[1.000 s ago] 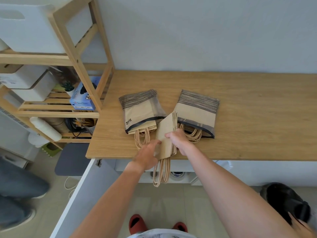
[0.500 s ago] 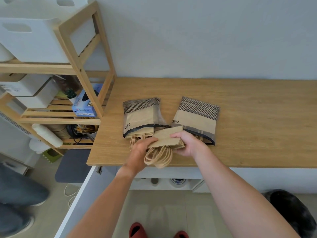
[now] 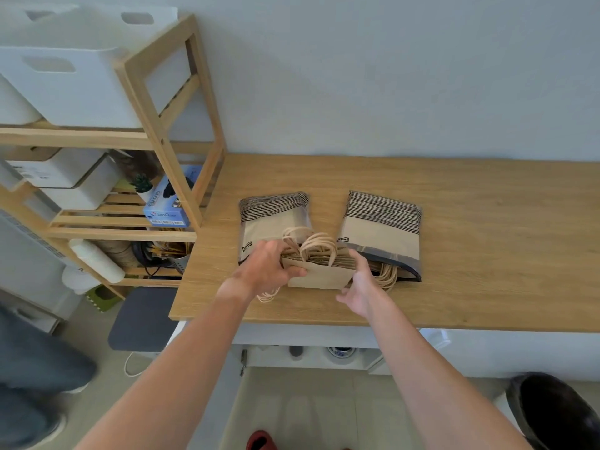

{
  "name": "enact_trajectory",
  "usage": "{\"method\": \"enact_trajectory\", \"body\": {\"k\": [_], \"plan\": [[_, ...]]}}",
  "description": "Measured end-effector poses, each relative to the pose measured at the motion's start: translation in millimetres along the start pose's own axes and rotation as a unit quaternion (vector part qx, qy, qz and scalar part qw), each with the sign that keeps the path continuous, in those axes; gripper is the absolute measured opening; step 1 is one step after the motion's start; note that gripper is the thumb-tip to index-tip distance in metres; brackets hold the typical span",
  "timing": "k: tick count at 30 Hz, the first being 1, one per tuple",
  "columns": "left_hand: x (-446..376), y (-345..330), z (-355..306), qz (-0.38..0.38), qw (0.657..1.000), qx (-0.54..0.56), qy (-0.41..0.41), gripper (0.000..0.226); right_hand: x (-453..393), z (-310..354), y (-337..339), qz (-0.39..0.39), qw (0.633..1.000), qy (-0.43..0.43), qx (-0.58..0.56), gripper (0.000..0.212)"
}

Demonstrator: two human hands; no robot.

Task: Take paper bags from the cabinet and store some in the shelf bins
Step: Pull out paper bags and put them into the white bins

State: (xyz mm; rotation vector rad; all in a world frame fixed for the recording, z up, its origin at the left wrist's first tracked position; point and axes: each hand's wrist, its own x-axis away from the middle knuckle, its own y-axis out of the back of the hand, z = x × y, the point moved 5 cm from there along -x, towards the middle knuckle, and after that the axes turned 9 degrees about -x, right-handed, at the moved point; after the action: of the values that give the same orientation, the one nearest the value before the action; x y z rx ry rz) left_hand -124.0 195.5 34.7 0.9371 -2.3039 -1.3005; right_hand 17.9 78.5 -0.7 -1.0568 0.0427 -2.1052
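At the far left stands one wooden shelf [image 3: 168, 131], with two white bins [image 3: 74, 89] on its top level and more white boxes on the level below. A blue box of gloves [image 3: 170, 203] sits on a lower slat, beside a small potted plant [image 3: 142, 185].

On the wooden surface [image 3: 487, 241] lie two wrapped packs of paper bags. The left pack [image 3: 269, 219] lies with its long axis running away from the person, striped end toward the wall and open end toward the near edge. The right pack [image 3: 383, 232] lies the same way, tilted slightly clockwise, its handles spilling out at the near end.

Between and just in front of the packs is one loose bundle of paper bags [image 3: 319, 271], held above the surface. Its long axis runs left to right, and its looped handles point up and away toward the wall.

The left hand [image 3: 264, 271] grips the bundle's left end, thumb curled over the near face. The right hand [image 3: 360, 284] holds the right end, fingers curved around its edge.

Two hands, two packs, one bundle.
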Motion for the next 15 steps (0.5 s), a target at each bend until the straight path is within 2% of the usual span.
{"method": "enact_trajectory", "body": {"k": [1, 2, 4, 6, 8, 11, 13, 15], "plan": [[-2.4, 0.0, -1.2, 0.008, 1.0, 0.004, 0.01, 0.024, -8.6, -3.2, 1.7, -0.001, 1.0, 0.01, 0.002, 0.092], [-4.7, 0.9, -1.6, 0.011, 1.0, 0.006, 0.021, 0.024, -19.1, -5.1, 4.4, 0.003, 1.0, 0.018, 0.0, 0.101], [-9.5, 3.2, -0.2, 0.009, 0.999, 0.014, 0.048, 0.032, -59.4, -13.6, 17.9, -0.002, 0.999, 0.038, 0.002, 0.096], [-11.3, 4.1, 3.4, 0.024, 0.997, 0.015, 0.068, 0.03, -68.3, -9.6, 19.0, -0.006, 0.999, 0.052, 0.01, 0.108], [-11.4, 5.2, 6.0, 0.042, 0.996, 0.008, 0.08, 0.032, -88.4, -16.3, 19.0, 0.034, 0.998, 0.053, -0.003, 0.118], [-9.8, 10.8, 2.3, 0.036, 0.993, -0.08, 0.084, 0.055, -52.6, -6.4, 2.3, 0.032, 0.997, 0.075, 0.004, 0.115], [-7.1, 16.3, -5.2, -0.012, 0.984, -0.161, 0.072, 0.067, -12.5, 7.4, -17.9, 0.023, 0.99, 0.137, 0.015, 0.105], [-5.6, 14.6, -7.8, -0.047, 0.983, -0.164, 0.066, 0.068, -1.0, 11.2, -26.8, 0.036, 0.981, 0.191, 0.017, 0.094]]}}
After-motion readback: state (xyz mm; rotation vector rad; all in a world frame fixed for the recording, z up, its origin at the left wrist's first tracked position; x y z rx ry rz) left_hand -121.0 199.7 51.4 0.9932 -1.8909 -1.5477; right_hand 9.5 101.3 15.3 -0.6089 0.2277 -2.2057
